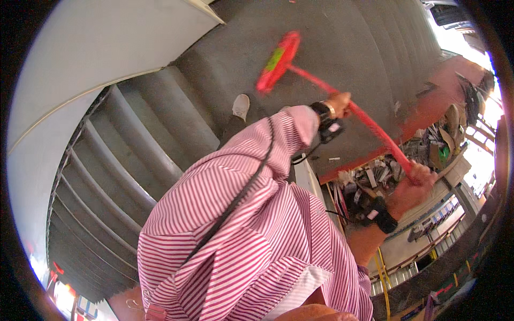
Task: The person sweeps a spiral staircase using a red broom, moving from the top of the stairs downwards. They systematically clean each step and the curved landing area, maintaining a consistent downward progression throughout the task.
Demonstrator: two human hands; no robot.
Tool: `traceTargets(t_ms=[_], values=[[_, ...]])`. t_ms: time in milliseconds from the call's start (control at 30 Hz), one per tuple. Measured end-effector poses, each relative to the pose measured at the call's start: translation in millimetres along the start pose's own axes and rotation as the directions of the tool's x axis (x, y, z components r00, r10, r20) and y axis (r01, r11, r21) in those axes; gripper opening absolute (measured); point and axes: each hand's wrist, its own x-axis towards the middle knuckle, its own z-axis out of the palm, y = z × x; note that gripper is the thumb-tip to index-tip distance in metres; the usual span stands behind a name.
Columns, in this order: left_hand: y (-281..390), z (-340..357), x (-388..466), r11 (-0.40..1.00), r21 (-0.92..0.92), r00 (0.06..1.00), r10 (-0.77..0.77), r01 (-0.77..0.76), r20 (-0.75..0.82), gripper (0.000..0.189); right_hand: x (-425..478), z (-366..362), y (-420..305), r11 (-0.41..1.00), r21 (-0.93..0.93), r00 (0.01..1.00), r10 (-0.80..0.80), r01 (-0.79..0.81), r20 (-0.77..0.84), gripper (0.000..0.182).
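Observation:
Both my hands are on the red handle of a broom (375, 130). My left hand (340, 104) grips it partway along, nearer the head; a dark band and a bracelet circle that wrist. Near the handle's upper end, my right hand (421, 176) is closed around it, with a black strapped device on the wrist. The red broom head (279, 62), with a yellow-green patch, is over the grey floor and blurred, so whether it touches the floor cannot be told. Its bristles are not clear.
Grey steps (132, 132) run down on the left beside a pale wall (88, 48). A white shoe (241, 106) stands near their edge. More steps (395, 36) lie at the upper right. Scrap and loose items (373, 172) are heaped beyond a red floor edge (353, 164).

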Motion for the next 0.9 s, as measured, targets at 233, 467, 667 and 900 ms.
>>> traceTargets(t_ms=[233,467,667,900], values=[[-11.9,99.0,-56.7,0.998,-0.058,0.991,-0.019,0.026,0.129,0.028,16.1,-69.4,-69.8,0.992,0.116,0.994,-0.067,0.057,0.087,0.037],[-80.4,-12.9,-6.0,0.962,-0.162,0.969,-0.235,0.22,-0.079,0.025,18.9,-68.1,-4.7,0.97,0.161,0.983,0.177,-0.183,0.054,0.031],[-58.5,107.7,50.2,0.967,-0.179,0.951,-0.128,0.183,0.281,0.021,58.4,-73.1,-50.9,0.992,0.12,0.996,-0.039,0.029,0.079,0.033],[49.2,200.3,20.4,0.988,-0.152,0.992,0.028,-0.009,0.124,0.021,84.9,-47.9,-88.1,0.967,0.092,0.962,-0.246,0.236,0.119,0.034]])
